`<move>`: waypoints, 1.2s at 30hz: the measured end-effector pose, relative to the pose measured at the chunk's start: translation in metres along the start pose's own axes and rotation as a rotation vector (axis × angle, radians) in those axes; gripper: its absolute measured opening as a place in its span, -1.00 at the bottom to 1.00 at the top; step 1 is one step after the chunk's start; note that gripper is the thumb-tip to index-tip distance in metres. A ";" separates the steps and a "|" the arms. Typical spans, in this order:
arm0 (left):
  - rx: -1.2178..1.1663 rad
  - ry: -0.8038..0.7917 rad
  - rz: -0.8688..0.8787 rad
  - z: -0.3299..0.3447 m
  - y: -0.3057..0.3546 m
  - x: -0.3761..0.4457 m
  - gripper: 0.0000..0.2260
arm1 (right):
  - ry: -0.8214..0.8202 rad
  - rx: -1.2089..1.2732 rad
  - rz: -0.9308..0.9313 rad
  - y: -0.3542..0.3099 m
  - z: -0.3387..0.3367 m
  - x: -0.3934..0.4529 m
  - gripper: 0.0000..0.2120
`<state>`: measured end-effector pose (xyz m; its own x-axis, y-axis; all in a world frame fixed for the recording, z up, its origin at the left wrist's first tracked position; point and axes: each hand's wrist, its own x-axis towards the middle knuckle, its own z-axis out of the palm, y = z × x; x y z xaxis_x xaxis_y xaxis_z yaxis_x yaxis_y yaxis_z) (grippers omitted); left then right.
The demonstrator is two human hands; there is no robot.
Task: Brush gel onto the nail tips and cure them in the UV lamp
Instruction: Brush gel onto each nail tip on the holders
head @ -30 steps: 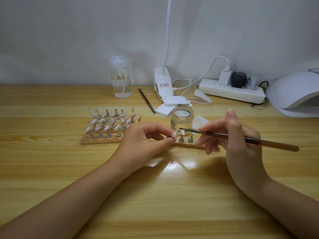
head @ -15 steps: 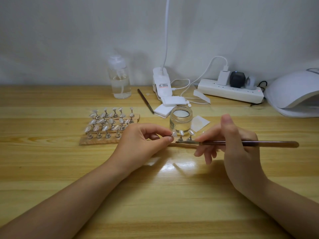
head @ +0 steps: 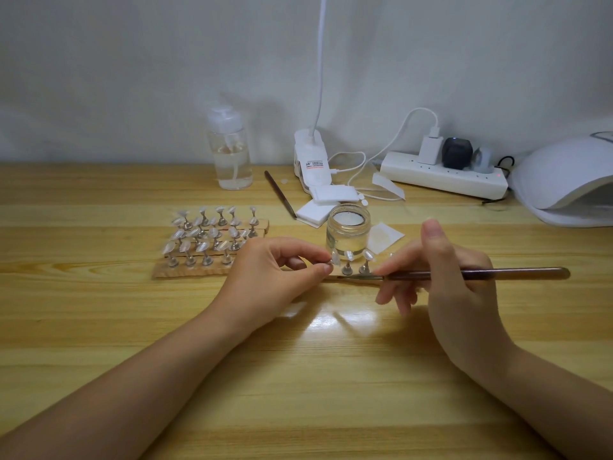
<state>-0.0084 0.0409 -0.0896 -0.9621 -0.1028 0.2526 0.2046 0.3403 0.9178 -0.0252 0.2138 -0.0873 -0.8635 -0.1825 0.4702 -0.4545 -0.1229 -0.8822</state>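
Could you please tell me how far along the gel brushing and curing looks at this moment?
Done: I cannot tell which nail tips on the wooden rack are already coated. In hand: the left hand pinches one nail tip stand while the right hand holds the brush low beside it. Left: curing, since nothing sits in the UV lamp.

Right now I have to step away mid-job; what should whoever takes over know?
Left hand: fingers pinch one nail tip on its stand, at the front strip.
Right hand: holds the brush level, bristles pointing at that tip, low beside the strip.
Gel jar open, just behind. Two more tips stand right of the pinched one; the main rack sits to the left. UV lamp far right, nothing visible inside.
Done: cannot tell which tips are coated.
Left: brush the tips, then cure.
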 end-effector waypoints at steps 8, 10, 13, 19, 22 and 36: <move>0.018 -0.017 0.020 -0.001 0.000 -0.001 -0.83 | -0.008 -0.077 -0.018 0.002 0.003 0.003 -0.57; 0.010 -0.009 0.008 0.000 0.000 -0.001 -0.82 | -0.005 -0.053 -0.010 0.001 0.002 0.002 -0.55; -0.016 0.000 -0.018 0.000 -0.001 0.000 -0.81 | 0.013 -0.032 -0.001 0.001 0.000 0.000 -0.50; -0.025 -0.001 -0.046 0.000 -0.002 0.000 -0.82 | 0.007 -0.074 -0.002 0.000 0.003 0.002 -0.57; -0.025 -0.005 -0.053 0.000 -0.002 0.000 -0.84 | -0.017 -0.068 0.015 0.000 0.004 0.003 -0.57; -0.011 -0.012 -0.045 0.000 0.000 -0.001 -0.83 | -0.008 -0.041 0.025 -0.001 0.004 0.003 -0.54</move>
<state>-0.0077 0.0413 -0.0896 -0.9725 -0.1063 0.2072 0.1630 0.3251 0.9315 -0.0265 0.2099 -0.0849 -0.8730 -0.1932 0.4477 -0.4412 -0.0783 -0.8940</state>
